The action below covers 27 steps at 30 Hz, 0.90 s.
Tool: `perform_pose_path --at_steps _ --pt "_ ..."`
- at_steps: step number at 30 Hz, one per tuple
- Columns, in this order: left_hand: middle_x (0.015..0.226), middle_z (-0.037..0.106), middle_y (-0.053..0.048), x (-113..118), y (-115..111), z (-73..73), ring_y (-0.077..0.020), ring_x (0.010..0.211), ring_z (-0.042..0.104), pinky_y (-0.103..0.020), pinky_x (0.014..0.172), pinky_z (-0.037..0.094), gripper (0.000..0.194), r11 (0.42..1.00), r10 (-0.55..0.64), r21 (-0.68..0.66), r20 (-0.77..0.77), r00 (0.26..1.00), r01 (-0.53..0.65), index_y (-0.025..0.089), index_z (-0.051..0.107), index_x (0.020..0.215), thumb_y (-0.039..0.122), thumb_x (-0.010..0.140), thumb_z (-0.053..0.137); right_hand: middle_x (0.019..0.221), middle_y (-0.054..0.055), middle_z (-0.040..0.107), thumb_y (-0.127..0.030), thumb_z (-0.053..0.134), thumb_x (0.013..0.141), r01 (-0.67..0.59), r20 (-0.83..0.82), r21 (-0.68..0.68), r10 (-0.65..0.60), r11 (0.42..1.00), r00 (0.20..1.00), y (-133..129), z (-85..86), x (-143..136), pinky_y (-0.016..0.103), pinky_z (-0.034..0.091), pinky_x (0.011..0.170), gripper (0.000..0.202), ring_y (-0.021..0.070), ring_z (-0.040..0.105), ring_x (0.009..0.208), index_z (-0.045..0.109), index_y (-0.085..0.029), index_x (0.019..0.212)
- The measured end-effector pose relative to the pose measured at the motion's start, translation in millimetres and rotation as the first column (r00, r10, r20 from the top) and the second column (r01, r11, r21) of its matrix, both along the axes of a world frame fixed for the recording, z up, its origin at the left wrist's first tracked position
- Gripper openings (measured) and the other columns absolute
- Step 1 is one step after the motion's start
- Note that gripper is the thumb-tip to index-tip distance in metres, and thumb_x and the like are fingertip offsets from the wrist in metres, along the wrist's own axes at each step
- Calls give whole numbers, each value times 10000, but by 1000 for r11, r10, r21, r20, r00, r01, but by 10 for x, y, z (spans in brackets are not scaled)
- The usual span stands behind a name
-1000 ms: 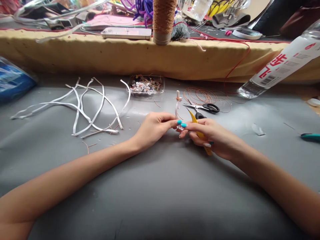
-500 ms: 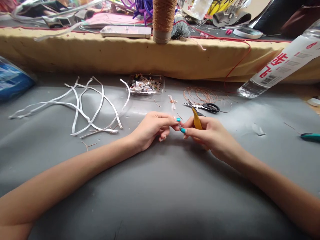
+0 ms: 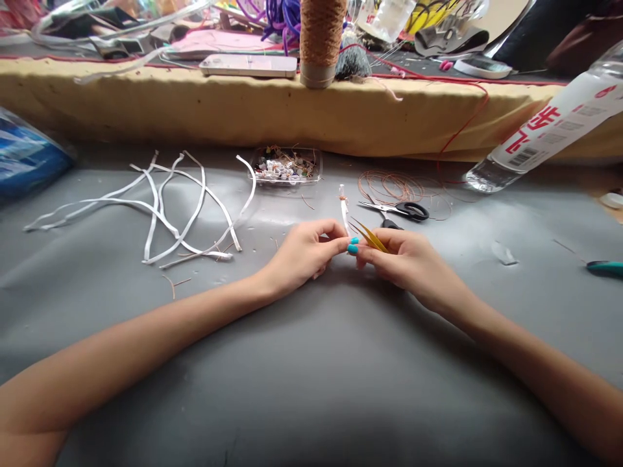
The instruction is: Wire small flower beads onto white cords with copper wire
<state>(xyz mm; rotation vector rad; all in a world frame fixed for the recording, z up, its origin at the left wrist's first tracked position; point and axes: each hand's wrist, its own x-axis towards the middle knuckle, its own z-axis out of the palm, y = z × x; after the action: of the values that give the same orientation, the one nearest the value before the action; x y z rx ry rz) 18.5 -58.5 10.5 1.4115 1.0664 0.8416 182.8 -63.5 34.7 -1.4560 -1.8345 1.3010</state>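
Wire (image 3: 343, 198) already binds the far end of the white strip (image 3: 345, 219), pinched over the worktop (image 3: 302, 383) by the fingers of the left hand (image 3: 304, 254) and the tweezers-holding (image 3: 372, 239) right hand (image 3: 413, 261); loose strips (image 3: 176, 234) seem unworked.

Quick count: two hands (image 3: 304, 254) (image 3: 411, 261), one tied strip (image 3: 344, 213) between them, one tweezers (image 3: 374, 240), one scissors (image 3: 389, 209), one box (image 3: 292, 181), far spool (image 3: 321, 39) x1, one phone (image 3: 248, 65). Loose strips (image 3: 176, 232) on the left: several, too tangled to count.
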Motion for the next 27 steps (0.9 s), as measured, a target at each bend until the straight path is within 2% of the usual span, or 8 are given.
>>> perform_pose_path --at_steps 4,9,15,18,20,22,24,27 --pt "420 376 79 12 -1 22 -19 350 314 -143 339 256 191 996 24 -84 102 994 -15 146 537 653 316 722 590 506 -61 384 -424 610 674 54 -94 -78 -62 995 994 -7 -7 -24 207 186 407 288 40 284 423 526 -152 631" --pt "511 480 46 -7 22 44 0 366 299 -145 335 228 226 969 43 -247 262 964 24 123 560 616 322 657 659 541 -60 433 -327 647 645 63 -240 -215 -115 975 964 -10 -14 -46 203 194 405 221 31 293 418 506 -159 673" --pt "436 406 66 -17 27 42 -18 369 335 -131 339 287 237 977 -36 -195 235 971 84 135 536 648 342 688 643 566 -52 434 -352 643 665 16 -266 -217 -75 976 961 -9 -54 -42 206 199 419 254 31 290 437 489 -150 674" --pt "469 431 63 -15 34 25 -25 375 369 -126 327 299 208 988 -24 -144 225 974 58 148 520 699 334 722 610 585 -52 402 -411 581 723 -2 -201 -129 -24 992 979 -5 -43 -21 211 243 443 272 52 311 464 513 -158 796" --pt "606 522 38 -15 47 11 -21 394 407 -124 313 302 173 990 28 -139 276 961 11 153 502 737 302 740 590 639 -25 442 -398 467 812 -21 -68 66 25 998 997 15 -23 10 227 301 492 248 79 376 519 528 -168 881" --pt "721 564 18 -18 63 -2 -14 402 427 -123 305 305 142 989 69 -143 310 948 -25 153 493 761 270 750 574 726 18 504 -334 390 861 -73 122 344 33 936 992 52 -8 53 248 349 575 235 110 451 616 553 -173 914" --pt "710 569 17 -24 76 -10 -5 382 407 -120 299 294 124 990 86 -135 307 948 -46 144 499 759 244 751 571 774 41 533 -268 418 852 -180 289 571 9 801 957 100 -12 102 257 367 632 199 132 490 689 586 -181 915" --pt "662 577 18 -34 79 -11 3 359 378 -115 296 268 117 990 107 -121 281 954 -76 132 515 743 232 747 576 761 39 546 -202 464 826 -348 451 740 -41 576 891 164 -63 173 235 366 568 174 120 497 636 619 -201 904"
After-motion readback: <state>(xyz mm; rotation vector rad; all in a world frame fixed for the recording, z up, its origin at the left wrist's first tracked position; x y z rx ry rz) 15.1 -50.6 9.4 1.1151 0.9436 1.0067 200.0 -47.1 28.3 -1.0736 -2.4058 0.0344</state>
